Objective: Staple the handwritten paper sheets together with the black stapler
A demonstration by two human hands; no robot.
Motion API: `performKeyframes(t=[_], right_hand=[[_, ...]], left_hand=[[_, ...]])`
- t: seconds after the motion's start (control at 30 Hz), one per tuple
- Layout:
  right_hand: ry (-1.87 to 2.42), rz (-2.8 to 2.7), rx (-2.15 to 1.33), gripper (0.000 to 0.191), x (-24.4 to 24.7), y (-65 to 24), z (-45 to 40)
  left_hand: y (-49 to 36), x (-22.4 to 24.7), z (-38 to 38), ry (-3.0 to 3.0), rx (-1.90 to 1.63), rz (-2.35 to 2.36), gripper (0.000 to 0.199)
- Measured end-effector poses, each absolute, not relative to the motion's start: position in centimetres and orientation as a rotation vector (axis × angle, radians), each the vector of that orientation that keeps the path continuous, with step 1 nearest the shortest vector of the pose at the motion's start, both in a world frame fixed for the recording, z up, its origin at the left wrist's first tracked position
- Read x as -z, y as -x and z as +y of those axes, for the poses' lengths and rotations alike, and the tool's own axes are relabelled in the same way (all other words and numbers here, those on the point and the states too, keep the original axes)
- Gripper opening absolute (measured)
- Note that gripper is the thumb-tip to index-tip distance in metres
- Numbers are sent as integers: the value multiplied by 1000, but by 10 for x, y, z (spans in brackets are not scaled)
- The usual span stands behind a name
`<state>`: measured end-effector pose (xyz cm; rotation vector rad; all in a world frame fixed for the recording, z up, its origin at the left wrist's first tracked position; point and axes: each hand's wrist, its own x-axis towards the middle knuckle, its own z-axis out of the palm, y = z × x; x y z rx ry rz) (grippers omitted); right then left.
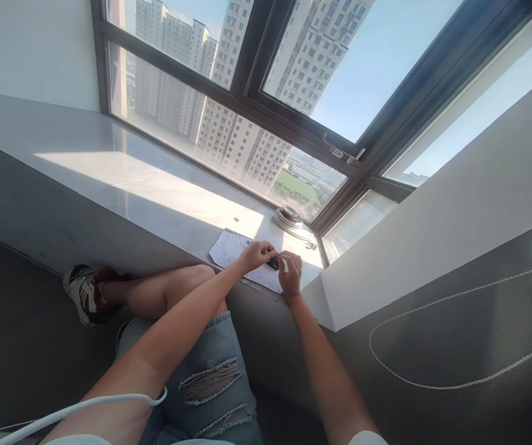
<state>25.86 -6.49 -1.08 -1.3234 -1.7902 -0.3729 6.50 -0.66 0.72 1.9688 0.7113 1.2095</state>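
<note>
A small black object (273, 262) is between my two hands, above a sheet of printed paper (228, 246) on the window sill. My left hand (255, 255) has its fingers closed on the object's left side. On the other side, my right hand (290, 272) is curled, thumb and fingertips pressed to the object's right edge. Two tiny dark pieces (236, 219) lie on the sill beyond the paper. Just past my hands sits a coiled pale cable or strip with a round reddish-brown top (288, 214). What the black object is cannot be made out.
The pale sill (154, 191) runs along a dark-framed window. Small reddish bits (311, 245) lie by the window corner. A white wall edge (335, 296) stands right of my right forearm. A beaded cord (414, 383) hangs at the right, and a white cable (84, 405) crosses my left arm.
</note>
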Motion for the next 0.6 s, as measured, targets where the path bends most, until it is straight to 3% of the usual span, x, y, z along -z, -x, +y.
performKeyframes(t=[0.3,0.6], right_hand=[[1966,-1502,282,17,4,-349,-64],[2228,-1544,276,12,8,-337,-66]], left_hand=[[-57,-16,-12,-1900,-1300,896,34],[-41,-32,17,-1889,-1333,1393,32]])
